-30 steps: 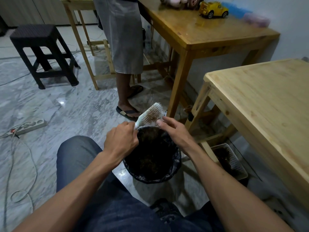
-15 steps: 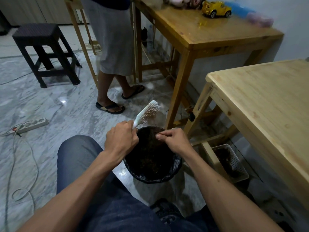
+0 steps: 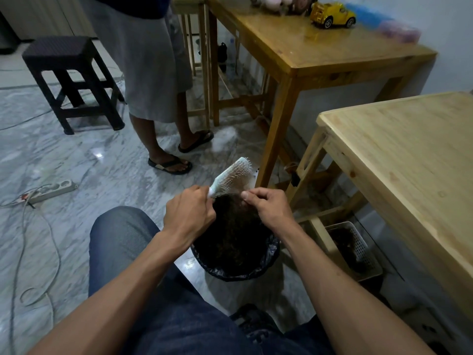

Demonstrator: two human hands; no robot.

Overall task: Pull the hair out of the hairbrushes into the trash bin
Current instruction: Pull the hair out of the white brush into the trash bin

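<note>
A pale hairbrush (image 3: 231,174) with white bristles points up and to the right over the trash bin (image 3: 266,262), a round bin lined with a black bag and full of dark hair. My left hand (image 3: 189,216) grips the brush by its handle. My right hand (image 3: 268,204) is just right of the brush head, thumb and forefinger pinched on a thin tuft of brown hair (image 3: 244,185) that still hangs in the bristles. Both hands hover over the bin's far rim.
A white slotted basket (image 3: 358,248) with dark hair sits on the floor under the light wooden table (image 3: 399,160) at right. A person in sandals (image 3: 170,163) stands just beyond the bin. A darker table (image 3: 307,55), black stool (image 3: 69,80) and power strip (image 3: 51,189) with cables are around.
My right hand rose from over the bin back to the bristles and pinched hair. The standing person stepped to the left. The brush stayed nearly in place.
</note>
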